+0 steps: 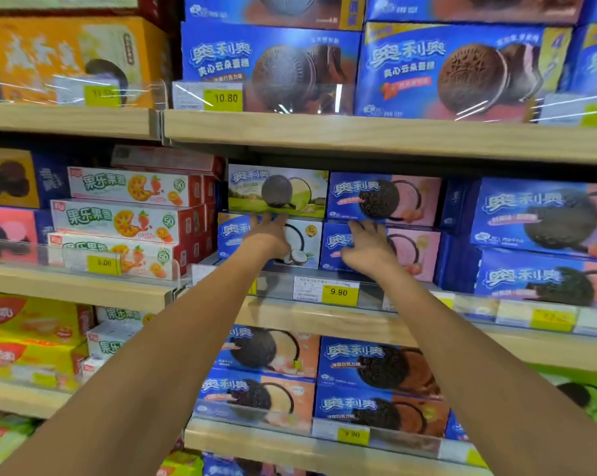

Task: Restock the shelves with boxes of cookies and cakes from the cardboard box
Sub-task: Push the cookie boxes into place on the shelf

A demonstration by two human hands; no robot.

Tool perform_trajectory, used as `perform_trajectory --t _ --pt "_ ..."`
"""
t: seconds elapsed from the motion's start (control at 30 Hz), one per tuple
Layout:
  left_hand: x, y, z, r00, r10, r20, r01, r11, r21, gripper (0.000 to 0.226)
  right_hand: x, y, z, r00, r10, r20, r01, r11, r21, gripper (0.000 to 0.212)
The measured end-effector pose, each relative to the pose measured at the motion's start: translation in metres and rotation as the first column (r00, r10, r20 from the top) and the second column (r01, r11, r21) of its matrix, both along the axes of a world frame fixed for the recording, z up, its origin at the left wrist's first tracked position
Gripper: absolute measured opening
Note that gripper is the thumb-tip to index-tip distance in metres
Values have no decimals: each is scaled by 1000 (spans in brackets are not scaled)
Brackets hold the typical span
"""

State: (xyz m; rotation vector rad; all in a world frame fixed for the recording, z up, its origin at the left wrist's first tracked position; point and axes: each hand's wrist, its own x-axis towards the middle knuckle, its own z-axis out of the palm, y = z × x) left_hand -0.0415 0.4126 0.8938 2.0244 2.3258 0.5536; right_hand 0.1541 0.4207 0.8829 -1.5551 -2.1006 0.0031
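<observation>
Both bare forearms reach up to my middle shelf.
My left hand (pixel 267 235) lies flat, unclenched, on the blue-and-white coconut cookie box (pixel 300 243); my right hand (pixel 367 245) rests spread on the blue-and-pink cookie box (pixel 415 250) beside it.

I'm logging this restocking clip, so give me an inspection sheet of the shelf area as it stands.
Surface: wooden middle shelf with a clear front rail and a 9.90 price tag.
Job's things: coconut cookie box under a green box; pink cookie boxes stacked beside them. Cardboard box not in view.
Clutter: nothing seen.
Grippers: left hand flat on the coconut box; right hand on the lower pink box; both open.
Cables: nothing seen.
Surroundings: fruit biscuit boxes to the left, full shelves above and below.
</observation>
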Motion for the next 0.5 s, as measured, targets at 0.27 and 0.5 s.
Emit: perform_trajectory --t 0.27,0.5 --pt "-3 -57 -4 943 -131 307 27 947 319 34 -11 -21 7 945 131 -300 -126 991 36 53" --pt "-8 -132 -54 877 -184 444 -96 838 537 28 -70 -110 -1 525 304 -795 -418 906 70 23"
